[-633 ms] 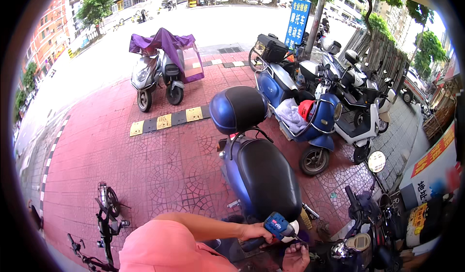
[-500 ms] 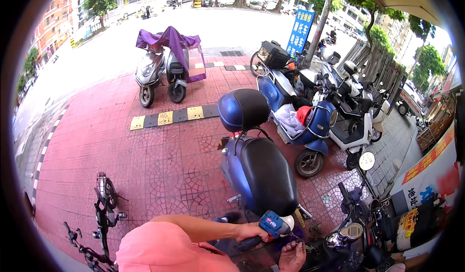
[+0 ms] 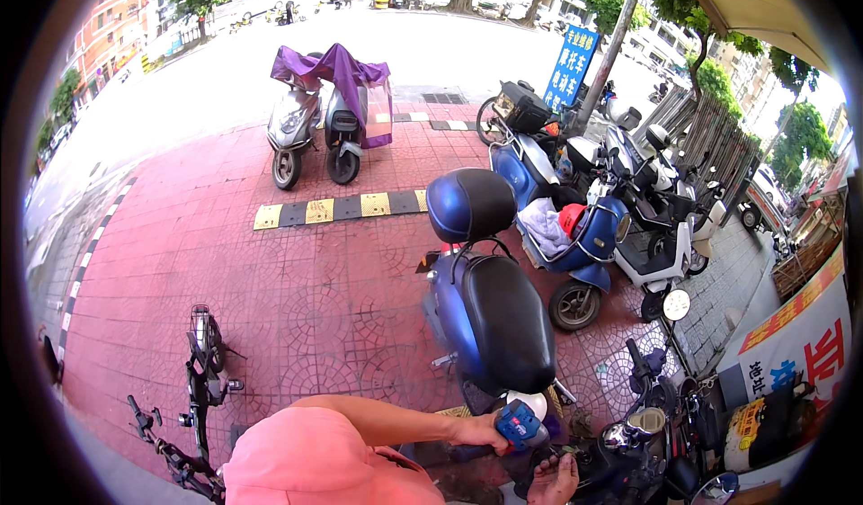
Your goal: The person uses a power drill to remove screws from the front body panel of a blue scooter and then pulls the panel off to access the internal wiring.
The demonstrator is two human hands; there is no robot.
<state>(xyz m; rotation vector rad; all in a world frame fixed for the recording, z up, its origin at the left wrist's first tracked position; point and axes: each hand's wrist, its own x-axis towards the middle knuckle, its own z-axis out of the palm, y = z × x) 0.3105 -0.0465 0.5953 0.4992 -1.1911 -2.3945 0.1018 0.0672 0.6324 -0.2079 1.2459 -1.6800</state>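
My left hand (image 3: 481,433) is wrapped round the grip of a blue cordless power drill (image 3: 520,424), at the lower middle. The drill is held beside the front of a blue scooter (image 3: 499,325) with a black seat and a blue-and-black top box (image 3: 471,205). Just right of and below the drill is my right hand (image 3: 552,481), its fingers pinched together. What it holds, if anything, is too small to make out. Dark scooter parts around both hands are hard to tell apart.
A dark motorbike with a round gauge (image 3: 645,421) stands close on the right. Beyond it are a blue scooter (image 3: 593,235) and several other parked ones. A small bicycle (image 3: 202,388) is at the left; two scooters under a purple cover (image 3: 346,64) stand farther off, past a speed bump (image 3: 337,208).
The whole view has shifted slightly. My left hand and the drill have moved a little right and down, closer to the right hand, which remains pinched.
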